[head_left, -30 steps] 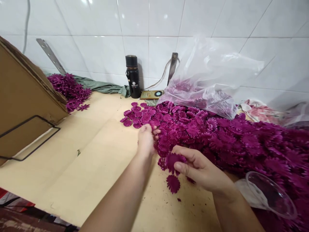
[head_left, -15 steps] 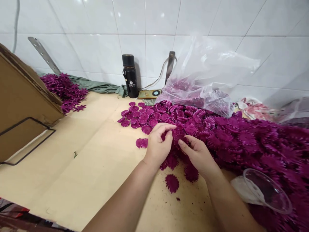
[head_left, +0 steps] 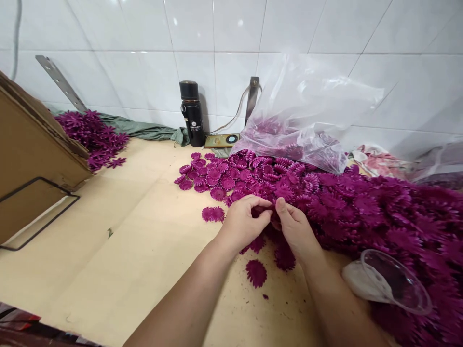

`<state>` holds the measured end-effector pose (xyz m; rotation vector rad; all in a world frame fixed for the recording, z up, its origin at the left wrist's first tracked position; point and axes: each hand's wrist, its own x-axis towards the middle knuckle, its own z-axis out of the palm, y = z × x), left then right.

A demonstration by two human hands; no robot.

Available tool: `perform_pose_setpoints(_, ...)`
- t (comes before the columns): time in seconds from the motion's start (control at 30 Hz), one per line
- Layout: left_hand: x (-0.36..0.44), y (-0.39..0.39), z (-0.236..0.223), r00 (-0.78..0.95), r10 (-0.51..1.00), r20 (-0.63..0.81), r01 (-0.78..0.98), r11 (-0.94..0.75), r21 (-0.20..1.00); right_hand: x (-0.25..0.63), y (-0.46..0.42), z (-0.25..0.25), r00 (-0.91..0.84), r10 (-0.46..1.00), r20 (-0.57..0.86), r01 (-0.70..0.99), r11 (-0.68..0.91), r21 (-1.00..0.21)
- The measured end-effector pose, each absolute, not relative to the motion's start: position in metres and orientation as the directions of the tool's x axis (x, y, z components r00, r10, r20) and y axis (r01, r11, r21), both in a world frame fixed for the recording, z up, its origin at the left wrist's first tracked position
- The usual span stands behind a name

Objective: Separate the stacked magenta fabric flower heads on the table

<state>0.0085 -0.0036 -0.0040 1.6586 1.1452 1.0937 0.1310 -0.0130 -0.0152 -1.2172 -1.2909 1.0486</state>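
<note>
My left hand (head_left: 248, 219) and my right hand (head_left: 294, 229) meet at the near edge of a large heap of purple artificial flower pieces (head_left: 347, 202). Thumbs and fingertips are pinched around one dark purple flower piece held between the two hands; most of it is hidden by the fingers. Below the hands a single flower piece (head_left: 256, 273) lies flat on the tabletop (head_left: 144, 250). Another flower piece (head_left: 285, 256) rests just under my right hand. To the left of my left hand lies a small pair of curled flower pieces (head_left: 213, 214).
A clear plastic cup (head_left: 398, 279) lies tipped at the right against the heap. Behind stand a black bottle (head_left: 193, 115), a gold phone-like device (head_left: 221, 140) and a clear plastic bag (head_left: 296, 140). A cardboard box (head_left: 32, 164) with a black wire frame (head_left: 47, 226) occupies the left.
My left hand has moved right from the heap's edge to meet my right hand. The right hand has lifted its flower piece up and away. A curled pair now lies on the table at left.
</note>
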Motion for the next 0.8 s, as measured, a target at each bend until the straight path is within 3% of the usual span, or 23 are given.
perform_pose_setpoints(0.2, 0.01, 0.001, -0.003, 0.016, 0.999, 0.038, -0.035, -0.038, 0.999, 0.127, -0.019, -0.011, -0.141, 0.977, 0.158, 0.13, 0.177, -0.976)
perform_pose_setpoints(0.4, 0.013, -0.001, -0.005, -0.035, 0.992, -0.125, -0.423, 0.098, 0.901, 0.132, -0.021, -0.008, -0.233, 0.955, 0.182, 0.124, 0.215, -0.969)
perform_pose_setpoints(0.67, 0.021, -0.003, 0.001, -0.115, 0.957, -0.266, -0.585, 0.151, 0.797, 0.135, -0.027, 0.005, -0.336, 0.928, 0.164, 0.035, 0.186, -0.982)
perform_pose_setpoints(0.8, 0.001, 0.01, 0.006, -0.285, 0.853, -0.437, -0.678, 0.143, 0.721, 0.141, -0.038, 0.019, -0.598, 0.79, 0.134, -0.024, 0.149, -0.989)
